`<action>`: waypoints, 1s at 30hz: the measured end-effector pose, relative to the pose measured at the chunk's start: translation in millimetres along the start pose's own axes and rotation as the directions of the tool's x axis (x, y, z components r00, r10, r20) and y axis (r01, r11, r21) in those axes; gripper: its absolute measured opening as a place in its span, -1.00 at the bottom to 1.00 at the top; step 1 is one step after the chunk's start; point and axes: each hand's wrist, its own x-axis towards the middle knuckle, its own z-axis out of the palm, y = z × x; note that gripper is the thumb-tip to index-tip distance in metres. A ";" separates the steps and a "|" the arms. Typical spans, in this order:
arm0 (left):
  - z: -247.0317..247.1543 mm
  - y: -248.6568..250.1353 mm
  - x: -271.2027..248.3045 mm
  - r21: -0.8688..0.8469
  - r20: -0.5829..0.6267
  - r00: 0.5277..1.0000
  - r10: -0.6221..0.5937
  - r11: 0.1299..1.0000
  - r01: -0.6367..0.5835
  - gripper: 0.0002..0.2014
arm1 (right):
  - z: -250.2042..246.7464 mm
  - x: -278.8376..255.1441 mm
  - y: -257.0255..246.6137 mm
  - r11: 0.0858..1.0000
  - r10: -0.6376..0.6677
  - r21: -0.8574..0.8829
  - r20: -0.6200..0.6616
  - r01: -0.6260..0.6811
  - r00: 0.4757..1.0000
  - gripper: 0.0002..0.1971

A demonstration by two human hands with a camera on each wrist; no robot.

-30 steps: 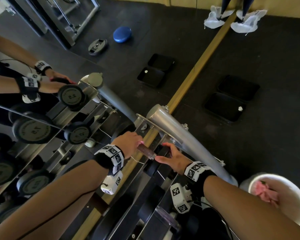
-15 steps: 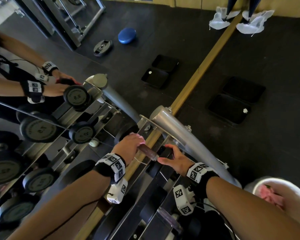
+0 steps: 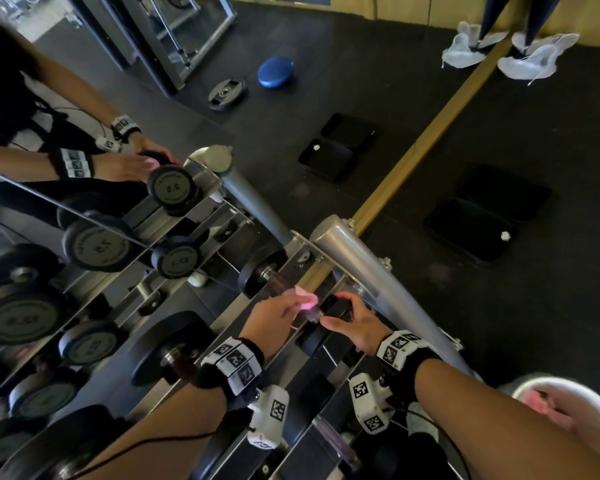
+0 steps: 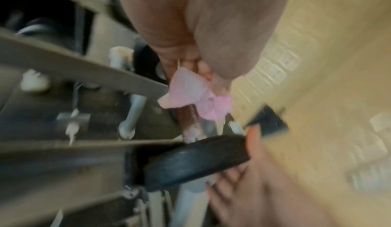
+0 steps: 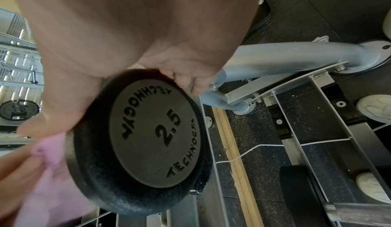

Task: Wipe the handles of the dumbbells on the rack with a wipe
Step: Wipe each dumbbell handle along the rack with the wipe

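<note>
Dumbbell handle (image 3: 293,299), small 2.5 dumbbell, top tier of the rack (image 3: 333,289), hard by the mirror.

- Pink wipe (image 3: 305,300) now shows on the handle near the right-hand end. A second ago the left hand (image 3: 274,315) covered the handle's far end and no pink could be seen; the hand has since slid along the bar toward the right. Far stretch of handle, by the mirror-side head, now lies bare.
- Left grip: fingers curled, pinching the wipe against the bar. Left wrist view is blurred but shows the wipe (image 4: 194,96) bunched at the fingertips with the brown handle (image 4: 191,123) running down to the black head.
- Right hand (image 3: 354,322): thumb and fingers curled over the rim of the near weight head (image 5: 148,130), steadying it. It has kept that hold throughout; the camera has shifted a little.

Reading: one stroke along this handle looks nearly run out, the wipe almost against the near head. Whether the underside has been wiped cannot be told. Other dumbbells on the lower tiers (image 3: 174,351) likely remain.

White bin (image 3: 568,386) at lower right holds pink wipes.
</note>
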 end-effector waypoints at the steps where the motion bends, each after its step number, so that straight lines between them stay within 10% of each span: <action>1: 0.2 -5.8 -4.3 -0.092 -0.111 0.992 -0.055 0.995 0.045 -0.71 | -0.9 1.3 0.9 1.000 0.001 0.000 0.004 -0.001 1.000 -0.23; 5: 8.2 -13.2 -17.9 -0.523 -0.354 0.874 -0.334 0.845 0.111 -0.85 | -2.4 6.6 7.4 0.999 -0.019 0.036 0.011 0.019 1.000 -0.22; 14: 32.2 -21.4 11.7 -0.896 -0.250 0.609 -0.753 0.419 0.150 -0.74 | -4.5 23.8 24.5 0.995 -0.047 0.084 0.007 0.046 0.999 0.14; 19: 37.6 -17.7 30.6 -0.986 -0.141 0.621 -0.771 0.168 -0.016 -0.63 | -3.7 28.7 27.9 0.994 -0.044 0.105 0.021 0.042 0.999 0.13; 23: 35.0 -14.0 35.1 -0.926 0.061 0.681 -0.730 -0.296 -0.235 -0.58 | -7.4 27.3 26.7 0.993 -0.023 0.117 0.055 0.017 0.998 0.04; 30: 37.8 -0.8 33.2 -0.992 -0.125 0.597 -0.792 0.084 -0.096 -0.72 | -7.4 26.6 28.5 0.998 -0.013 0.062 0.042 0.010 0.999 0.06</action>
